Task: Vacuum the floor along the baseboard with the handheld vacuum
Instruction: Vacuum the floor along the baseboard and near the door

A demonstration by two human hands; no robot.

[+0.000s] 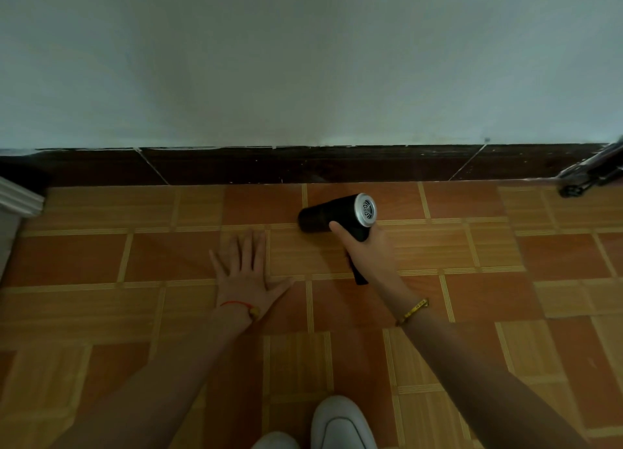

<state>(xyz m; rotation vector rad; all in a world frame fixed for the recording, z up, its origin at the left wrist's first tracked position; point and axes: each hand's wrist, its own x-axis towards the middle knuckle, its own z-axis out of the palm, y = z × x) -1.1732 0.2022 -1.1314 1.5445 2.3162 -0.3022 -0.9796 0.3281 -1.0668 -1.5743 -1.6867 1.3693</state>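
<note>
A black handheld vacuum (328, 215) with a silver vented rear cap lies low over the orange tiled floor (472, 297), its dark nozzle end pointing left, a short way in front of the dark brown baseboard (303, 165). My right hand (367, 251) grips its black handle, whose lower end sticks out below my palm. My left hand (247, 271) rests flat on the floor with fingers spread, just left of the vacuum.
A pale wall (303, 60) rises above the baseboard. White moulding (18, 197) juts in at the left edge. A dark metal stand or frame (593, 173) leans in at the far right by the baseboard. My white shoes (340, 425) show at the bottom.
</note>
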